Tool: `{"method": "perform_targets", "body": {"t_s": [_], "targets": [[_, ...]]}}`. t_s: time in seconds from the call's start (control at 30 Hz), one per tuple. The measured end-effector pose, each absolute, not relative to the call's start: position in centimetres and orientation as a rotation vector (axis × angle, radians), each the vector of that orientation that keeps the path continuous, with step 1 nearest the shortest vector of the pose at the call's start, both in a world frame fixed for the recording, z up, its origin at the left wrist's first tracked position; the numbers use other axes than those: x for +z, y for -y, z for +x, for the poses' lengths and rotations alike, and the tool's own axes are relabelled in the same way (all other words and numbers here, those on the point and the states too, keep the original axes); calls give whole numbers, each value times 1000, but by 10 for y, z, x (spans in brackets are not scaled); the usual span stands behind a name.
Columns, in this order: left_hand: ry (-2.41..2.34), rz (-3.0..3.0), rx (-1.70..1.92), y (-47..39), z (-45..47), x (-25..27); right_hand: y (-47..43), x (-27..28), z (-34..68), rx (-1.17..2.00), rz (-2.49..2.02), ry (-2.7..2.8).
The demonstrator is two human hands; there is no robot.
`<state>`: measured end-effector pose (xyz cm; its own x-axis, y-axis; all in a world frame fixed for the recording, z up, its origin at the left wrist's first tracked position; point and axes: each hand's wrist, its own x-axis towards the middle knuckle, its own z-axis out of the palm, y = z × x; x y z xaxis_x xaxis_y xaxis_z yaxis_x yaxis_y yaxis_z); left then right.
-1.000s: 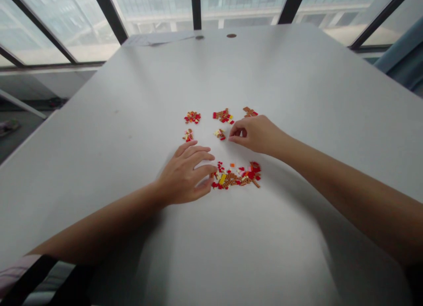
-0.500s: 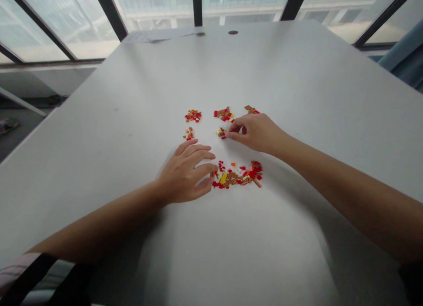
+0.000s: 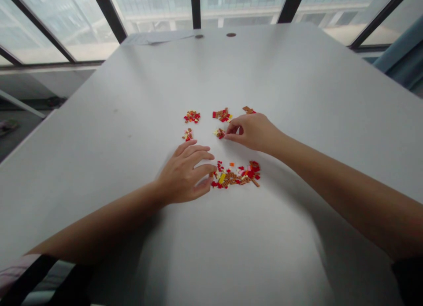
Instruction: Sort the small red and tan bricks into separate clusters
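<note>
My right hand is pinched at the right edge of a small cream, brown and red pile of toy bricks; whatever its fingertips hold is too small to make out. My left hand rests with fingers spread, palm down, holding nothing that shows. Its thumb and forefinger reach the left end of the largest brick pile, a loose strip of red, brown, yellow and white pieces. Just beyond the left fingertips lies a small pinkish-brown pile. Part of a brown brick pile shows behind the right hand.
All this lies on a wide white table. Farther back are a red and orange pile and a brown and red pile. Papers lie at the far edge, by two round table holes and the windows.
The view has shifted very slightly. My right hand stays at the small cream pile with its fingertips hardly moved, and my left hand keeps its place. The piles look the same.
</note>
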<state>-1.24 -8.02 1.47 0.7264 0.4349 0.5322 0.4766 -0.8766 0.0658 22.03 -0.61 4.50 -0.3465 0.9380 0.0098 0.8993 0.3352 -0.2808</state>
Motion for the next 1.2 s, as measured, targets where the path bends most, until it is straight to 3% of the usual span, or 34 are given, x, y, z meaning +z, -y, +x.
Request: {"method": "perform_targets", "body": {"t_s": [0.5, 1.2], "targets": [[747, -2836, -848, 77, -17, 9, 39, 69, 251, 620, -1521, 2738], [747, -2836, -846, 74, -16, 9, 47, 67, 240, 587, -1609, 2885]]}}
